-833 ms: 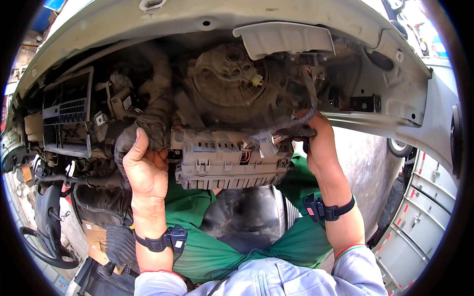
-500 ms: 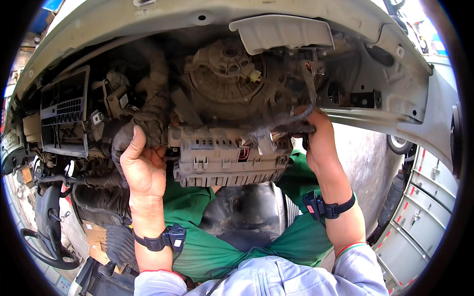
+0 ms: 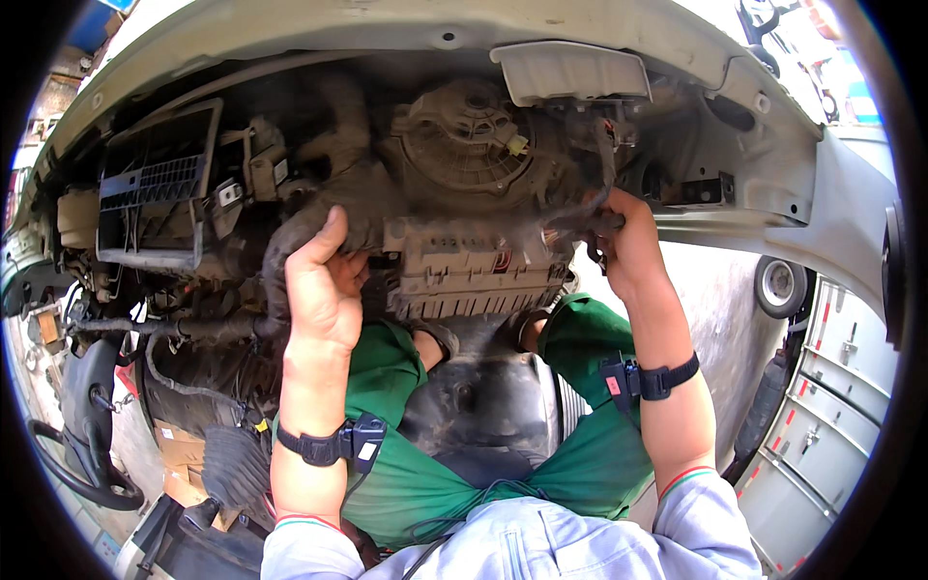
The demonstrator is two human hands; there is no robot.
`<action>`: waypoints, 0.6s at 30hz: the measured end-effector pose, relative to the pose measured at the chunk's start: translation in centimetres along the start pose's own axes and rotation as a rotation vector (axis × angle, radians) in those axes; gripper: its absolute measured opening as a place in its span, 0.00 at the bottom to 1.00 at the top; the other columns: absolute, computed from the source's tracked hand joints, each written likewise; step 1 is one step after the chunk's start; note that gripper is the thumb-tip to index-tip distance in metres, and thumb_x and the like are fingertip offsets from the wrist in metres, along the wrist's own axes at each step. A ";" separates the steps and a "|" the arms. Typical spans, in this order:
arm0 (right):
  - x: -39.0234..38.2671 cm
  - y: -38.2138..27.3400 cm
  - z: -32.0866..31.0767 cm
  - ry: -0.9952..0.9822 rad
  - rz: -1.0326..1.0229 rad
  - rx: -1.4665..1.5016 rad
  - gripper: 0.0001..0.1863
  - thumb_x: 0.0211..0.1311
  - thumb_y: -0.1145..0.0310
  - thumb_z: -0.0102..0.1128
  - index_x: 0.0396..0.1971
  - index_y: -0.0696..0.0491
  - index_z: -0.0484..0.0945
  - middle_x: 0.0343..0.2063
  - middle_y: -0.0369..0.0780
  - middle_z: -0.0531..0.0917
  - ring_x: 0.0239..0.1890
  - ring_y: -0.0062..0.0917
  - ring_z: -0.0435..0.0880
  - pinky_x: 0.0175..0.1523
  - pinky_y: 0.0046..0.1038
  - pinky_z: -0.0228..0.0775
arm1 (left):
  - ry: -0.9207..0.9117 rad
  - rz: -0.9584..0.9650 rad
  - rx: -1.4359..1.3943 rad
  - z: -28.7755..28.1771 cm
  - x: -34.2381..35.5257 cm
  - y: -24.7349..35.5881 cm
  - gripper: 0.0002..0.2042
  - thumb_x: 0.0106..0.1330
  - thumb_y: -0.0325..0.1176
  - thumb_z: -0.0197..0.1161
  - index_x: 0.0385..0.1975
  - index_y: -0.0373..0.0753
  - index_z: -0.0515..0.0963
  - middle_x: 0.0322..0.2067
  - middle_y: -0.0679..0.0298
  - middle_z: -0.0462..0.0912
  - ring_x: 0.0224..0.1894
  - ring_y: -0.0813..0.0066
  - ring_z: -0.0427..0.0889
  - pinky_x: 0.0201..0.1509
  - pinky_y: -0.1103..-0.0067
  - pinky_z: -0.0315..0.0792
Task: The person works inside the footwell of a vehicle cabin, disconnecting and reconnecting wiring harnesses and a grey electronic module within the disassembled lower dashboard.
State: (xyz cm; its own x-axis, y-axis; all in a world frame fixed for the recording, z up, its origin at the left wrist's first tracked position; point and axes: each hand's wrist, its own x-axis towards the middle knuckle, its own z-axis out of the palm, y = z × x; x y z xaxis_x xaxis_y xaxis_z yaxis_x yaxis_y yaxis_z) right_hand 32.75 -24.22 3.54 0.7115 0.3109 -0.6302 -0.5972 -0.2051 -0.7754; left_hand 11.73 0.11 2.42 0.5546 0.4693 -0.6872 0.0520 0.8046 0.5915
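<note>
A dusty, ribbed rectangular plastic box (image 3: pixel 474 280) sits under the opened dashboard, between my hands. At its left end is my left hand (image 3: pixel 327 290), palm toward me and thumb raised, beside a thick black wrapped wiring harness (image 3: pixel 280 261). Its fingers curl in behind, partly hidden, so what they hold does not show. On the other side, my right hand (image 3: pixel 630 246) closes around a dark wiring bundle (image 3: pixel 607 224) near the box's right end. Above the box is a round blower housing (image 3: pixel 464 145) with a yellow connector (image 3: pixel 518 145).
A pale metal crossbeam (image 3: pixel 387 34) arches over the work, with a light plastic cover (image 3: pixel 570 75) hanging below it. A dark framed vent housing (image 3: pixel 155 193) is at left, above a steering wheel (image 3: pixel 87 474). To the right stand a wheel (image 3: pixel 781 283) and white panels (image 3: pixel 831 425).
The view has shifted, so most parts lie farther right. The box and both hands appear higher, and feet now show beneath the box. My right hand keeps its grip on the wiring bundle.
</note>
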 end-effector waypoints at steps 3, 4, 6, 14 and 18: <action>0.3 0.0 1.0 0.085 0.008 0.023 0.12 0.64 0.62 0.52 0.37 0.55 0.78 0.33 0.38 0.82 0.35 0.23 0.76 0.44 0.27 0.64 | 0.015 -0.012 0.032 0.2 0.5 -0.3 0.23 0.63 0.49 0.65 0.55 0.47 0.77 0.52 0.69 0.80 0.55 0.68 0.74 0.63 0.69 0.54; 0.2 -0.3 1.0 0.086 -0.016 0.021 0.12 0.64 0.62 0.52 0.37 0.55 0.78 0.33 0.38 0.82 0.35 0.23 0.76 0.44 0.27 0.64 | 0.027 -0.017 0.042 0.4 0.7 -0.4 0.23 0.63 0.49 0.65 0.55 0.46 0.76 0.53 0.67 0.80 0.57 0.67 0.73 0.65 0.68 0.53; 0.6 -0.2 0.4 0.099 0.005 -0.031 0.17 0.64 0.60 0.52 0.40 0.59 0.79 0.37 0.40 0.82 0.38 0.27 0.77 0.48 0.29 0.65 | 0.082 -0.020 0.041 0.7 1.4 -1.1 0.24 0.62 0.49 0.66 0.54 0.44 0.77 0.54 0.63 0.79 0.59 0.64 0.70 0.68 0.66 0.49; -0.7 2.3 -1.2 0.368 -0.343 -0.377 0.22 0.60 0.61 0.56 0.44 0.67 0.79 0.44 0.53 0.83 0.50 0.40 0.79 0.56 0.33 0.67 | -0.074 0.023 0.019 1.5 0.7 -2.1 0.21 0.59 0.48 0.69 0.50 0.48 0.79 0.52 0.69 0.80 0.58 0.71 0.71 0.64 0.70 0.53; -7.2 -3.6 1.0 0.418 -0.790 -0.684 0.17 0.62 0.62 0.56 0.41 0.60 0.82 0.38 0.49 0.86 0.44 0.39 0.85 0.52 0.33 0.72 | -0.074 -0.035 0.002 1.4 0.4 -1.7 0.31 0.63 0.44 0.67 0.63 0.37 0.70 0.64 0.61 0.70 0.68 0.68 0.62 0.72 0.71 0.50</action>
State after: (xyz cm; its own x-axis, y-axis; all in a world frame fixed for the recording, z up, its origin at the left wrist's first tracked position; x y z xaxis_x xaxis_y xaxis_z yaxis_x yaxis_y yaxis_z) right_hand 29.43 -24.75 10.91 0.9452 0.2701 0.1832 0.3134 -0.5941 -0.7408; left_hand 13.01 -1.56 1.79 0.6119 0.4127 -0.6747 0.0738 0.8195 0.5683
